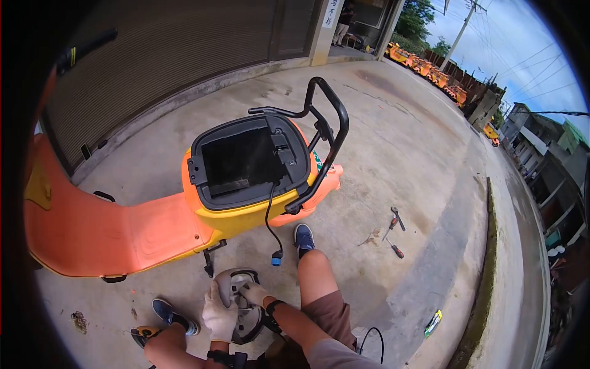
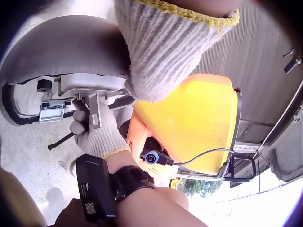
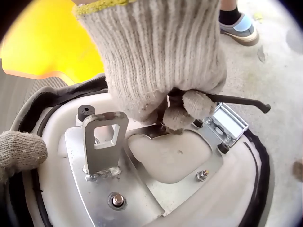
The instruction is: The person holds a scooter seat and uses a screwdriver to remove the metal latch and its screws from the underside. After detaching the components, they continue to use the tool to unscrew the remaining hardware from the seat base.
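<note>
An upturned scooter seat [image 1: 224, 286] lies between the person's legs, its grey cover [image 2: 71, 42] facing away from the white underside [image 3: 54, 146]. The gloved left hand [image 1: 219, 315] grips the seat's rim; in the right wrist view only part of this hand [image 3: 21, 152] shows, over the edge. The gloved right hand [image 3: 165, 61], fingers curled, holds a thin black rod-like tool [image 3: 241, 100] against the metal plate [image 3: 142, 201]. An upright bracket [image 3: 102, 161] stands beside it. What the tool's working end touches is hidden by the fingers.
An orange and yellow scooter [image 1: 160, 227] stands ahead with its seat compartment [image 1: 236, 160] uncovered. From it hangs a cable with a blue connector [image 1: 276, 261]. Several hand tools, including a screwdriver [image 1: 397, 251], lie on the concrete to the right. A green packet [image 1: 432, 324] is nearer.
</note>
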A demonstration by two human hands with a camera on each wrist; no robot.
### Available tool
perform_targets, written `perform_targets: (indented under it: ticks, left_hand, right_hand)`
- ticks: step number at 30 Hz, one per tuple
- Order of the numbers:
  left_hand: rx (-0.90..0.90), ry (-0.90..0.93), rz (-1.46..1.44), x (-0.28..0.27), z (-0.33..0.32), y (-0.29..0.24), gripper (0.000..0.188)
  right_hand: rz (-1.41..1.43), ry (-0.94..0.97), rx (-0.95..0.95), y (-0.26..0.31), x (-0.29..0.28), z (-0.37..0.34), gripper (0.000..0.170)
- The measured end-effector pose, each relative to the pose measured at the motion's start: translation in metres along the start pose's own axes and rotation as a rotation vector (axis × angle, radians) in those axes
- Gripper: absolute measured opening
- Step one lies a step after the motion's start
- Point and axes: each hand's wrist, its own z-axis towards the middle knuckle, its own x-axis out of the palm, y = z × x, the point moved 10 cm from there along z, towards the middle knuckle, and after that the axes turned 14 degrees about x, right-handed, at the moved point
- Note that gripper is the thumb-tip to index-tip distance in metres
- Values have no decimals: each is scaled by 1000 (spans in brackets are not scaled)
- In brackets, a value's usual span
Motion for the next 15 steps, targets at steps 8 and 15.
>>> perform_targets:
  ticks: [8, 15]
  left_hand:
    - [-69, 96, 7, 3, -2, 3, 80]
    - [-36, 49, -2, 5, 1, 4, 80]
  right_hand:
    - [76, -17, 39, -7, 2, 1, 38]
    - [9, 0, 104, -12, 9, 4, 34]
